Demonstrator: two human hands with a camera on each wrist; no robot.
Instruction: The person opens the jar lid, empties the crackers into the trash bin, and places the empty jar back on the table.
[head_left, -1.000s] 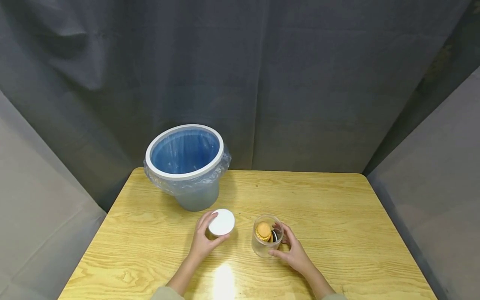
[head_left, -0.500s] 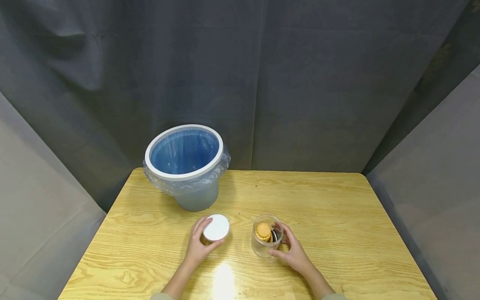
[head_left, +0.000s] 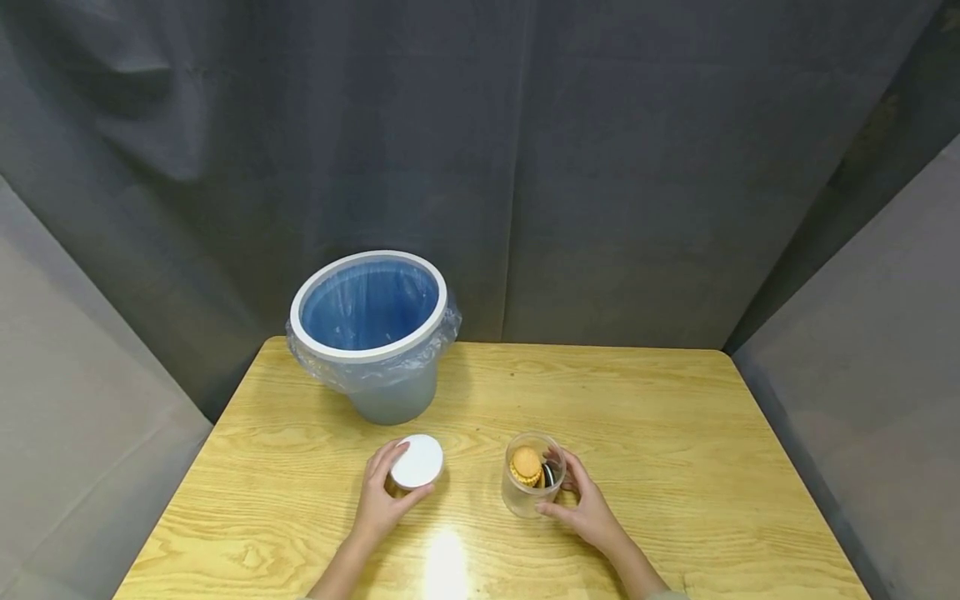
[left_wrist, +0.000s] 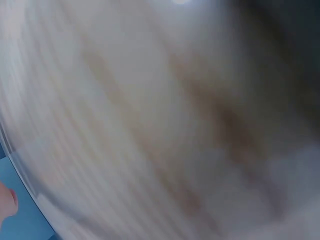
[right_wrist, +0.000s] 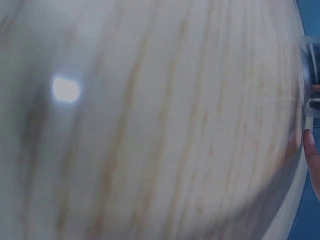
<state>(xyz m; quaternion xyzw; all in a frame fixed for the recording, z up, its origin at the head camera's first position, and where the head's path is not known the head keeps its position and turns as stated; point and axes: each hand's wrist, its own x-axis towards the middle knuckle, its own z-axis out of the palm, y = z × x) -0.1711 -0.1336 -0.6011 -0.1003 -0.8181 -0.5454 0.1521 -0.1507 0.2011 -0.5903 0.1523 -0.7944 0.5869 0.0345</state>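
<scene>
In the head view my left hand (head_left: 379,498) holds a white round lid (head_left: 418,462) by its edge, between thumb and fingers. Whether the lid touches the table cannot be told. To the right, my right hand (head_left: 589,510) grips a clear jar (head_left: 519,502) from its right side, and the jar stands upright on the table without a cover. Inside it sit a golden round biscuit (head_left: 526,462) and a dark sandwich cookie (head_left: 548,476). The right wrist view catches only the jar's edge (right_wrist: 309,75) and a fingertip; the left wrist view shows one fingertip at its edge.
A bin (head_left: 393,392) with a white rim and a clear plastic liner stands at the back left of the wooden table (head_left: 622,400). Grey cloth (head_left: 622,208) hangs behind the table and along both sides.
My left hand has moved left and slightly toward me with the lid, away from the jar. The right hand and the jar have stayed in place.
</scene>
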